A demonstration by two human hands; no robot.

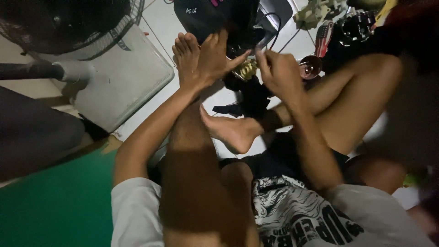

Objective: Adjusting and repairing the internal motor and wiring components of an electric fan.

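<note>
I sit on a white tiled floor with my legs out in front. My left hand (217,57) reaches past my left foot (185,50), its fingers stretched toward a small yellowish ridged part (248,68). My right hand (276,71) is curled just right of that part, fingertips pinched near it. Whether either hand actually grips the part is unclear in the dim blur. A black bag (215,16) lies just beyond both hands. My right foot (228,130) rests below, crossed under the arms.
A standing fan (64,27) with a pale square base (123,77) is at the left. Black cloth pieces (249,98) lie under the hands. A shiny round metal part (311,66), a red-and-white tool (323,36) and other parts lie at the upper right. A green surface (59,201) is at the lower left.
</note>
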